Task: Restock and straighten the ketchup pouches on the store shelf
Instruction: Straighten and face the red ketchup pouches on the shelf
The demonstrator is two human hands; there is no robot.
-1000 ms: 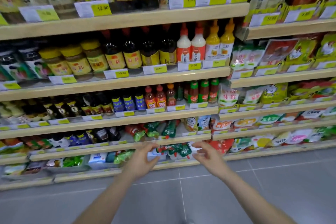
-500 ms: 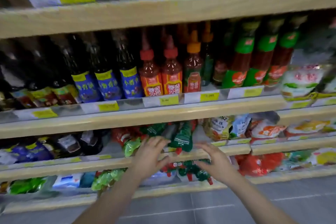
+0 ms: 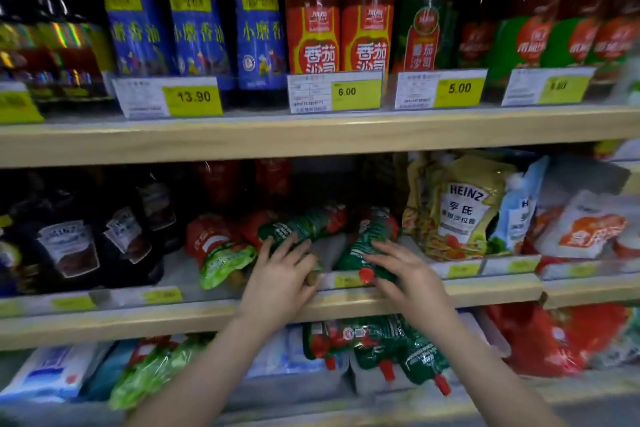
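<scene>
Ketchup pouches (image 3: 304, 225) lie toppled on the middle wooden shelf (image 3: 450, 289), between dark bottles (image 3: 69, 250) and Heinz bags (image 3: 460, 211). Left hand (image 3: 280, 274) and right hand (image 3: 405, 274) rest fingers spread on two pouches, neither visibly gripping.

Under the left hand (image 3: 280, 282) lies a dark green foil pouch with a red end (image 3: 301, 225); under the right hand (image 3: 408, 276), a matching green pouch with a red cap (image 3: 367, 250). Above them, yellow price tags (image 3: 356, 93) line the pale wooden shelf (image 3: 311, 135).
</scene>
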